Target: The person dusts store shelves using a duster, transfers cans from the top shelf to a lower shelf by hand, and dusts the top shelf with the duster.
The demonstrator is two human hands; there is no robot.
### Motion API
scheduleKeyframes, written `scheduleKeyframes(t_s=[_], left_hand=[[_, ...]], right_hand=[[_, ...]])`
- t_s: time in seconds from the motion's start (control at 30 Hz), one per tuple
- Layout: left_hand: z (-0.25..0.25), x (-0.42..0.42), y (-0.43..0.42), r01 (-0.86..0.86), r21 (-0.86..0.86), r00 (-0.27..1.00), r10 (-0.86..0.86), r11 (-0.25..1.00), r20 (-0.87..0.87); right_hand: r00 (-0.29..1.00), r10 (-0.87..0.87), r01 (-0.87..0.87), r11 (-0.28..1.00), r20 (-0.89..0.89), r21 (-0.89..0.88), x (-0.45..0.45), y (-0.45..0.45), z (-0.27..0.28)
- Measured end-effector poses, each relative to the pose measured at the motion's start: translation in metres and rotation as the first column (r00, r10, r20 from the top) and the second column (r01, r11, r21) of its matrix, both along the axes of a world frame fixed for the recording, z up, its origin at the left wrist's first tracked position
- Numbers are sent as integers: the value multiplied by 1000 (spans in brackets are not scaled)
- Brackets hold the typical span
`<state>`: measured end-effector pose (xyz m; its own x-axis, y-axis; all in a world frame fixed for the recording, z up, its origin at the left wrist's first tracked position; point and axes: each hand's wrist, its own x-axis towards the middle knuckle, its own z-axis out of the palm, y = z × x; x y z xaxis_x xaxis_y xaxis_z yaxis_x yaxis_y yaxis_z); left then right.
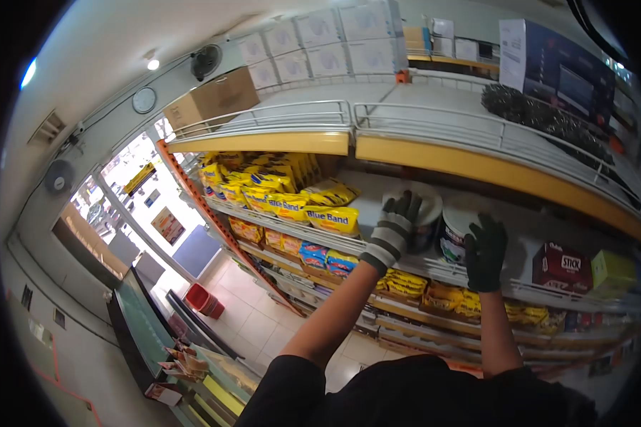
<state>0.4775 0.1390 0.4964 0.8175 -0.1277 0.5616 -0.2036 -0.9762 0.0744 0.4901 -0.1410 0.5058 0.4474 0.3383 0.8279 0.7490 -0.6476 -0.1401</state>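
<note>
Two round tubs with pale lids stand side by side on the shelf (516,242) in front of me. My left hand (395,228), in a grey and dark striped glove, lies over the left tub (429,212) with its fingers stretched out across the lid. At the front right side of the other tub (452,243) is my right hand (486,252), in a dark green glove. Its fingers are apart and point upward, the thumb close to the tub wall; whether it presses on the tub I cannot tell. Yellow Blue Band packets (332,220) lie left of my left hand.
A dark red STICK box (561,267) and a yellow-green box (614,274) sit to the right. The upper shelf's yellow edge (477,160) hangs over the tubs. Packets fill lower shelves. A red bin (204,301) stands on the floor by the doorway.
</note>
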Motion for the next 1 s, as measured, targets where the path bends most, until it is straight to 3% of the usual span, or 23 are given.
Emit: scheduleKeyframes(t_s=[0.07,0.1,0.13,0.17,0.2,0.27,0.3,0.33,0.37,0.4,0.43,0.5,0.53,0.6,0.63,0.67,0.7,0.77,0.83,0.9,0.93,0.97,1.0], left_hand=[[7,4,7,23,76,997,-18,997,-72],[11,0,5,-74,149,997,75,986,-1],[14,-6,1,-166,213,986,155,963,69],[32,-12,-8,-197,198,979,204,960,-18],[-15,31,12,-406,368,872,234,836,431],[31,-3,-5,-300,340,954,274,891,125],[37,-6,-8,-247,203,966,256,948,-21],[42,-9,-12,-224,48,962,229,973,-152],[48,-13,-15,-189,43,978,192,981,-83],[54,-17,-19,-154,43,988,155,987,-13],[48,-10,-16,-141,125,977,117,982,181],[36,-3,-10,-65,74,962,43,995,270],[38,-6,-13,-114,101,946,77,988,315],[42,-13,-21,-138,130,934,86,982,347],[45,-17,-21,-50,-28,981,55,998,188],[49,-19,-22,11,-196,1000,-6,980,28],[48,-13,-19,34,-197,999,-31,980,16],[39,-3,-10,-87,280,987,121,956,-108],[54,-7,-11,-30,236,989,63,971,-136],[69,-4,-12,34,234,969,25,972,-246],[76,-5,-13,43,139,957,-1,989,-290],[85,-9,-16,48,45,945,-31,998,-326],[84,-9,-16,54,44,945,-37,998,-324]], right_hand=[[999,-15,12,997,43,76,-8,9,23],[996,-23,10,989,84,151,-10,9,30],[993,-105,106,994,55,-7,5,13,21],[982,-188,189,966,23,-178,22,13,9],[990,-128,132,989,51,-66,27,9,8],[988,-115,94,979,106,183,20,13,7],[977,-168,120,942,129,314,11,15,12],[987,-118,94,975,108,199,13,17,12],[994,-69,61,994,88,90,21,13,8],[974,-157,164,986,166,-29,40,10,-13],[966,-179,185,983,184,-15,30,6,2],[953,-177,113,960,246,254,7,15,23],[945,-192,108,947,264,303,9,16,21],[967,-167,126,971,194,204,26,22,5],[984,-138,128,987,112,94,22,22,4],[991,-110,96,980,75,172,19,23,3],[989,-135,123,978,62,171,18,24,5],[987,-145,144,989,63,26,17,21,4],[987,-132,130,991,89,26,22,18,9],[968,-136,107,984,-209,-144,25,16,18],[983,-91,88,996,-161,-28,24,16,24],[982,-96,92,995,-164,-31,19,17,24],[996,-78,82,994,-51,75,14,17,26]])
